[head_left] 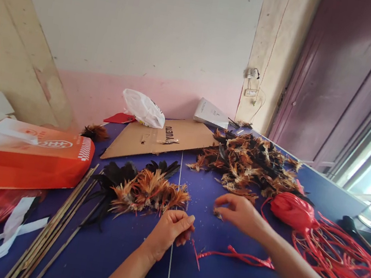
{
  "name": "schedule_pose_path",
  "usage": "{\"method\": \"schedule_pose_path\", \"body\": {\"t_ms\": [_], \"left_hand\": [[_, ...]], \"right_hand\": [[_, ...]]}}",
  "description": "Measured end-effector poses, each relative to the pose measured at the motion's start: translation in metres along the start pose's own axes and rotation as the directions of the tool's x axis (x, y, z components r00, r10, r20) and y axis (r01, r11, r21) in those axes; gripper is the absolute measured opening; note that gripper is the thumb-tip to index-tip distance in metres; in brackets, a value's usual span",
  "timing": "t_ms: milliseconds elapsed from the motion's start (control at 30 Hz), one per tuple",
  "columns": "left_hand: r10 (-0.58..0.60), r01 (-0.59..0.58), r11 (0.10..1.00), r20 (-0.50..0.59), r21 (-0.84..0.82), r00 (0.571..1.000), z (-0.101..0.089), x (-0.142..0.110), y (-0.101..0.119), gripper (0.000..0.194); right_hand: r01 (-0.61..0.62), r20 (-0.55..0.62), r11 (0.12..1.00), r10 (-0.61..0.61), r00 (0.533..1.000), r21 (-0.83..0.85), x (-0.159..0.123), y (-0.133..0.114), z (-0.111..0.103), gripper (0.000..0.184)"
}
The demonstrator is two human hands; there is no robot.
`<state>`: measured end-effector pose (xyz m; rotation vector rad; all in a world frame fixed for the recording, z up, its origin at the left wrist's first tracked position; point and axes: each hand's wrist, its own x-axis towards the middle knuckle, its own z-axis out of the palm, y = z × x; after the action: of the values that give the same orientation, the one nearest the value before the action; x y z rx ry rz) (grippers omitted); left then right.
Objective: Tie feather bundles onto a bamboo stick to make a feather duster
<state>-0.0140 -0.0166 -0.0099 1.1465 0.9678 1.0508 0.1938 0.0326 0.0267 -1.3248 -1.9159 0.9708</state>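
Note:
My left hand [172, 232] is closed above the blue table, thumb pressed against the curled fingers. A thin red plastic string [195, 256] comes out beside its fingertips and hangs down; the rest of the grip is hidden. My right hand [239, 213] reaches inward with bent fingers drawn together, a small tan and dark scrap [217, 214] at their tips, too small to name. Beyond the left hand lies a row of brown feather bundles [153, 188], with black feathers [119, 175] at its left. A large heap of brown and black feathers [248, 163] lies past the right hand.
A red ball of plastic string [291, 212] and tangled red strands [338, 262] lie at right. Thin sticks [52, 226] and an orange box [28, 156] are at left. Flat cardboard [161, 137], a white plastic bag [143, 109] and a white box [211, 113] lie at the back.

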Motion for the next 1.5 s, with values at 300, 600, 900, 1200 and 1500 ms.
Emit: {"method": "schedule_pose_path", "body": {"t_ms": [300, 600, 900, 1200, 1500], "left_hand": [[0.14, -0.133, 0.97, 0.023, -0.205, 0.99, -0.007, -0.002, 0.008, 0.027], [0.107, -0.103, 0.971, 0.009, -0.218, 0.994, -0.008, -0.001, 0.008, 0.027], [0.089, -0.092, 0.987, -0.028, -0.131, 0.996, -0.005, 0.001, 0.007, 0.027], [0.119, -0.114, 0.983, -0.023, 0.142, 0.993, -0.005, 0.0, 0.004, 0.03], [0.18, -0.206, 0.843, 0.101, 0.497, 0.978, 0.001, -0.001, 0.002, 0.03]], "right_hand": [[-0.336, 0.463, 0.784, 0.071, 0.884, 0.522, -0.024, -0.026, 0.066, 0.028], [-0.21, 0.161, 0.948, 0.175, 0.971, 0.241, -0.028, 0.004, 0.013, 0.025], [-0.214, -0.208, 0.969, 0.185, 0.961, -0.127, -0.037, 0.064, -0.067, 0.031], [-0.44, -0.507, 0.607, 0.069, 0.859, -0.662, -0.041, 0.062, -0.093, 0.031], [-0.441, -0.452, 0.603, 0.145, 0.88, -0.664, -0.093, 0.082, -0.099, 0.032]]}}
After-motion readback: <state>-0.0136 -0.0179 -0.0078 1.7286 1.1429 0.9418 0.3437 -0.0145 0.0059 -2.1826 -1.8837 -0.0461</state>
